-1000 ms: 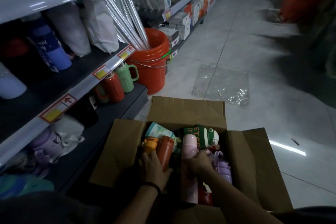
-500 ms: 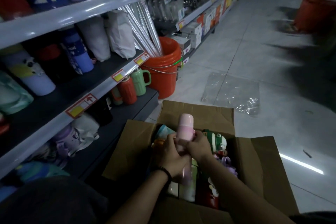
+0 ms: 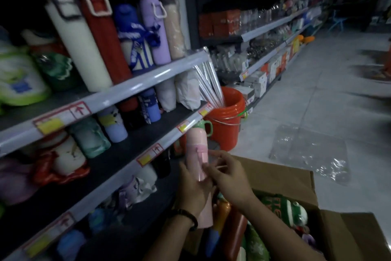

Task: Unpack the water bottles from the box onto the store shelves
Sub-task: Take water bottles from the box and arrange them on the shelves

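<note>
Pink water bottle [image 3: 196, 144] stands upright in the air above the left near corner of the cardboard box [image 3: 277, 178], just in front of the shelves [image 3: 148, 79], its cap level with the rail of the middle shelf; the left hand [image 3: 193, 189] holds it, fingers curled round the lower half of its body, a dark bracelet [image 3: 189, 217] on that wrist. The right hand [image 3: 231, 178] is at the bottle's right side, just below the band of the lid; its fingers are bent and its fingertips [image 3: 208, 168] touch the bottle there; they seem to pinch something thin and pale, but blur hides what it is. The box sits open on the floor at lower right, flaps spread; inside lie more bottles, among them an orange-red bottle [image 3: 232, 234] and a green and white bottle [image 3: 293, 211]. On the upper shelf tall flasks stand in a row: a cream flask [image 3: 78, 47], a red flask [image 3: 105, 42], a purple flask [image 3: 154, 32]; the lower shelves carry shorter bottles and cups. A green mug [image 3: 206, 127] shows just behind the pink bottle's cap; beyond it stands an orange bucket [image 3: 227, 123] holding clear-wrapped rolls [image 3: 209, 83]; a clear plastic sheet [image 3: 311, 155] lies on the tiled floor past the box.
</note>
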Available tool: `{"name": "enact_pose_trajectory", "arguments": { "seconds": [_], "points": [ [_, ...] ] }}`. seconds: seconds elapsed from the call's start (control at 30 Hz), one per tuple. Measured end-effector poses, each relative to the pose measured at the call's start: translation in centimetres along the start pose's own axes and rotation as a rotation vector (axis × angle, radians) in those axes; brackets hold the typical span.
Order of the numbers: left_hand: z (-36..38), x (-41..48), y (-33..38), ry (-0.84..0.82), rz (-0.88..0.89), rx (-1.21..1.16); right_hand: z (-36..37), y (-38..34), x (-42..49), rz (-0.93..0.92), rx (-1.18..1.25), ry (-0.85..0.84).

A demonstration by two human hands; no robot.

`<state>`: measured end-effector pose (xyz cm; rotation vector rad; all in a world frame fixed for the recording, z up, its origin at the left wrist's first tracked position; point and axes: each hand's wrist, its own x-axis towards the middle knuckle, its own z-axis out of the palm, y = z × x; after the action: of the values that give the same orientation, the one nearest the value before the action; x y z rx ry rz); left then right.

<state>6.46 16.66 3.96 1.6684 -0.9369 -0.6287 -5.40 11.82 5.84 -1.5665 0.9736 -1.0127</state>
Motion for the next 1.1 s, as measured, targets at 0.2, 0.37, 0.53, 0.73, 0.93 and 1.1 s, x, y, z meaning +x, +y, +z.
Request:
{"name": "enact_pose_trajectory", "arguments": {
  "seconds": [0.2, 0.37, 0.53, 0.73, 0.93, 1.1],
  "points": [
    [-8.5, 0.7, 6.1, 0.152, 0.110, -0.160, 3.9, -8.5, 0.8, -0.095, 0.091, -0.113],
    [-14.8, 2.2, 10.9, 0.205, 0.231, -0.257, 7.6, -14.2, 2.1, -0.127, 0.243, -0.197],
    [-21.7, 4.2, 15.0, 0.329, 0.374, -0.183, 10.9, -17.7, 3.1, -0.176, 0.250, -0.240],
    [-27.6, 6.7, 18.6, 0.430, 0.450, -0.149, 13.4, -20.9, 4.2, -0.154, 0.272, -0.283],
    [-31.7, 9.8, 20.4, 0.490, 0.400, -0.153, 14.4, -22.3, 5.6, -0.169, 0.257, -0.253],
    [-32.8, 11.6, 20.8, 0.491, 0.378, -0.114, 14.1, -22.4, 5.6, -0.132, 0.245, -0.266]
  ]
}}
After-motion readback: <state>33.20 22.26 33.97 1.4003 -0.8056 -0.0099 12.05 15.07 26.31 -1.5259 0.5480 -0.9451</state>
